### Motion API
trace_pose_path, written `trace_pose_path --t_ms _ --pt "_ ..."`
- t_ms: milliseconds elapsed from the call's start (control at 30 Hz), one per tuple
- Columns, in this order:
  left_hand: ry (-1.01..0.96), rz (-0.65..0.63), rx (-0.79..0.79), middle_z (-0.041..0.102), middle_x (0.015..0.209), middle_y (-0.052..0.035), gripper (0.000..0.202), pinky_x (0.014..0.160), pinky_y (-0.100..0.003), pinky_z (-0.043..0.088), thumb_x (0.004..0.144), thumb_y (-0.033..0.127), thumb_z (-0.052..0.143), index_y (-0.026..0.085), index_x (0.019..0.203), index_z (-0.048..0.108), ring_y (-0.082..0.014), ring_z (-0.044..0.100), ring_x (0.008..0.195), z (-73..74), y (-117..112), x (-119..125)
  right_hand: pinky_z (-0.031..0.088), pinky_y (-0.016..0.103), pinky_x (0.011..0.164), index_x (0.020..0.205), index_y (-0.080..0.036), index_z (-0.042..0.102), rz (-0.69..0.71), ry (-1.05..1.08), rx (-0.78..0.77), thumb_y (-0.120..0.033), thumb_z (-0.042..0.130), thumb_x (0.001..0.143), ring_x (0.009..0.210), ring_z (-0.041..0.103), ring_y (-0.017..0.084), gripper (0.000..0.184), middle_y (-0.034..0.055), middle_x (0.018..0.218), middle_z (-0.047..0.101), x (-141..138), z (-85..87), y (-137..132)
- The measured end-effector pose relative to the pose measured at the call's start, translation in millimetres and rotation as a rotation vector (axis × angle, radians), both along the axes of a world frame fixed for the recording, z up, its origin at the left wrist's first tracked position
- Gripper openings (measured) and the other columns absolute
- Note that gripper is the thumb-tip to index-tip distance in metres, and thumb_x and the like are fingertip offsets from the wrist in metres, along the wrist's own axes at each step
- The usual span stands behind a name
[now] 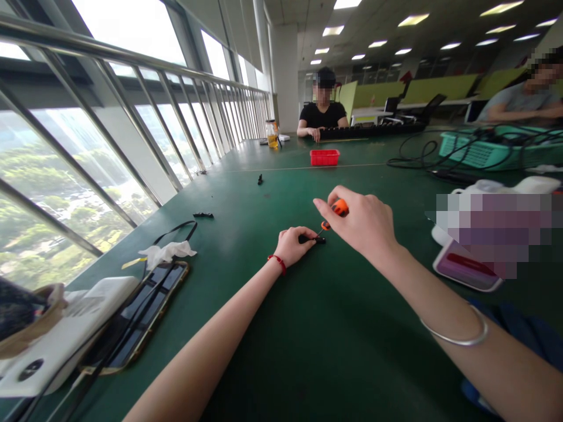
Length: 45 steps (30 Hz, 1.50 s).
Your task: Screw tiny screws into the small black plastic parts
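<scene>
My left hand point(294, 245) rests on the green table, its fingers closed on a small black part point(320, 240) that lies against the tabletop. Above and to the right, my right hand point(363, 217) grips an orange-and-black screwdriver point(339, 207) by its handle. The thin shaft slants down to the left and its tip meets the black part beside my left fingertips. What the tip touches exactly is too small to tell. Two more small black pieces lie apart: one piece point(260, 179) farther off, another piece point(203, 215) to the left.
Ahead stands a red bin point(324, 157); a person point(323, 114) sits behind it. A teal basket point(466, 150) with black cables is at the right. On the left lie a phone point(145, 319), crumpled tissue point(167, 252) and a white device point(70, 328). A metal railing point(145, 88) borders the left.
</scene>
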<state>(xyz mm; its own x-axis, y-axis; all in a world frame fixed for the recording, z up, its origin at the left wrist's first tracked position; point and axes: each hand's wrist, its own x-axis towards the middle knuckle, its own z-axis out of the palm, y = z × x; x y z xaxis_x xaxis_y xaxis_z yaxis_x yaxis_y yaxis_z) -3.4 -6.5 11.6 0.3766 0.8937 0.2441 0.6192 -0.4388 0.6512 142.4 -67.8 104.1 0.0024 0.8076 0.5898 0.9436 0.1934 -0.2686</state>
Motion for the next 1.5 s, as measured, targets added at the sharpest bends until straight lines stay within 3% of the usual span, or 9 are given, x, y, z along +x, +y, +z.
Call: trace_pose_path --t_ms 67,233,400,567,733,900,1067,1267,1500 --pt "-0.004 -0.004 0.004 0.072 0.091 0.0005 0.013 0.093 -0.032 0.043 0.074 0.020 0.062 0.020 0.085 0.069 -0.0171 0.064 0.090 -0.4 0.0 0.0 0.022 0.025 0.047 0.071 -0.021 0.056 -0.007 -0.019 -0.016 -0.048 0.034 0.087 0.051 0.050 0.016 0.038 0.0011 0.053 0.053 0.7 0.0 0.3" --pt "0.009 0.021 0.004 0.072 0.091 0.0008 0.012 0.096 -0.033 0.041 0.074 0.021 0.062 0.021 0.084 0.069 -0.0173 0.063 0.091 -0.1 -0.7 0.5 0.024 0.024 0.047 0.102 -0.021 0.052 0.024 0.024 0.024 -0.040 0.046 0.080 0.056 0.053 0.016 0.030 0.0014 0.071 0.062 0.9 0.3 0.8" --pt "-0.006 -0.005 0.011 0.072 0.090 0.0007 0.013 0.092 -0.031 0.044 0.074 0.020 0.061 0.020 0.085 0.069 -0.0166 0.064 0.089 -0.4 0.0 0.2 0.023 0.025 0.048 0.077 -0.023 0.056 -0.032 -0.025 -0.032 -0.048 0.034 0.086 0.052 0.051 0.017 0.035 0.0005 0.055 0.056 0.9 1.2 0.7" --pt "0.014 0.014 -0.008 0.072 0.091 -0.0001 0.012 0.094 -0.033 0.042 0.074 0.020 0.062 0.019 0.084 0.069 -0.0177 0.063 0.091 -0.2 0.2 0.6 0.025 0.025 0.047 0.103 -0.021 0.051 0.008 0.023 0.012 -0.042 0.050 0.076 0.057 0.053 0.018 0.035 0.0018 0.071 0.062 0.0 0.9 0.3" --pt "0.002 -0.001 0.003 0.072 0.091 0.0009 0.013 0.093 -0.031 0.042 0.074 0.020 0.062 0.020 0.085 0.069 -0.0162 0.063 0.090 0.6 -0.2 0.7 0.025 0.025 0.047 0.078 -0.023 0.055 0.001 0.040 -0.063 -0.049 0.040 0.082 0.052 0.051 0.018 0.031 -0.0002 0.054 0.054 0.1 -0.5 1.1" --pt "0.026 0.015 -0.014 0.072 0.091 -0.0004 0.012 0.095 -0.034 0.042 0.074 0.021 0.061 0.019 0.084 0.069 -0.0178 0.063 0.091 2.0 -1.1 0.7 0.026 0.024 0.046 0.105 -0.021 0.049 0.026 0.048 0.001 -0.041 0.052 0.072 0.056 0.053 0.018 0.038 0.0014 0.073 0.061 -0.1 -0.3 0.9" --pt "0.002 -0.004 0.005 0.072 0.091 0.0008 0.013 0.093 -0.031 0.043 0.074 0.020 0.062 0.020 0.085 0.069 -0.0165 0.063 0.090 1.6 -0.8 0.5 0.026 0.025 0.047 0.076 -0.023 0.055 0.027 0.046 -0.052 -0.048 0.039 0.083 0.052 0.051 0.017 0.031 -0.0002 0.055 0.055 0.1 -0.1 0.7" --pt "0.049 0.023 -0.020 0.072 0.091 -0.0008 0.014 0.094 -0.034 0.042 0.075 0.022 0.061 0.018 0.085 0.069 -0.0187 0.063 0.089 3.3 -1.6 1.3 0.027 0.024 0.047 0.110 -0.020 0.048 0.099 0.045 0.031 -0.040 0.052 0.072 0.059 0.054 0.017 0.044 0.0030 0.080 0.064 -1.4 -0.4 -0.6" --pt "0.030 0.007 -0.002 0.072 0.091 -0.0005 0.013 0.094 -0.033 0.042 0.075 0.020 0.061 0.018 0.085 0.069 -0.0178 0.063 0.091 3.7 -1.9 1.7 0.024 0.024 0.048 0.087 -0.022 0.057 0.045 -0.047 0.033 -0.044 0.040 0.083 0.052 0.051 0.016 0.028 -0.0003 0.057 0.056 -1.0 -2.2 -0.1"
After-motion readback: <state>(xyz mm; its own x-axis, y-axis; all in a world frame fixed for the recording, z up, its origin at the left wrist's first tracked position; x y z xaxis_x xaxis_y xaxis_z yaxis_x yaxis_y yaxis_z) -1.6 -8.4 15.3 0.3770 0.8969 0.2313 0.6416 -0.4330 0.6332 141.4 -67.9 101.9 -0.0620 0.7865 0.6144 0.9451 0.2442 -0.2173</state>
